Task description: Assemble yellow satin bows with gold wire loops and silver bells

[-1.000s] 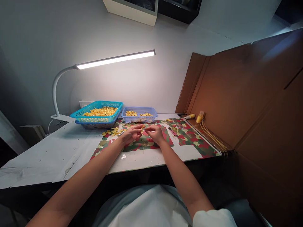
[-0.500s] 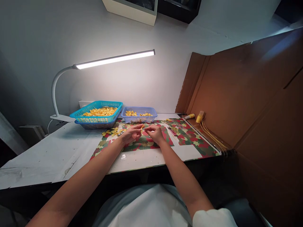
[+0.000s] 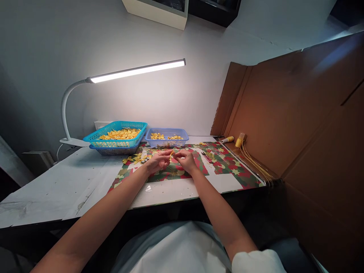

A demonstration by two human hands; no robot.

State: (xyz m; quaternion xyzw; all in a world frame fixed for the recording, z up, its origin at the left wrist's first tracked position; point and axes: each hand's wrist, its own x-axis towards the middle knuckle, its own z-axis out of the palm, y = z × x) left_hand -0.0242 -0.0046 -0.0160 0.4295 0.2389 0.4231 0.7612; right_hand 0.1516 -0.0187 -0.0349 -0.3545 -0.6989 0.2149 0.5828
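My left hand (image 3: 158, 161) pinches a small yellow ribbon piece (image 3: 171, 154) above the patterned sheet. Close on its right, my right hand (image 3: 185, 160) has its fingertips pressed together at the same piece; whether they grip the ribbon or a thin strand is too small to tell. A thin yellowish strand (image 3: 172, 175) hangs below the hands. Yellow bows (image 3: 136, 157) lie to the left of my left hand. Red-handled cutters (image 3: 207, 157) rest to the right of my right hand, by a small golden heap (image 3: 211, 156).
A turquoise basket (image 3: 92, 138) of yellow bows is stacked on a blue one at the back left. A smaller blue basket (image 3: 168, 143) stands beside it. Above hangs a lit lamp (image 3: 139, 70). Cardboard (image 3: 284, 106) walls the right side, with yellow cords (image 3: 256, 165) by it.
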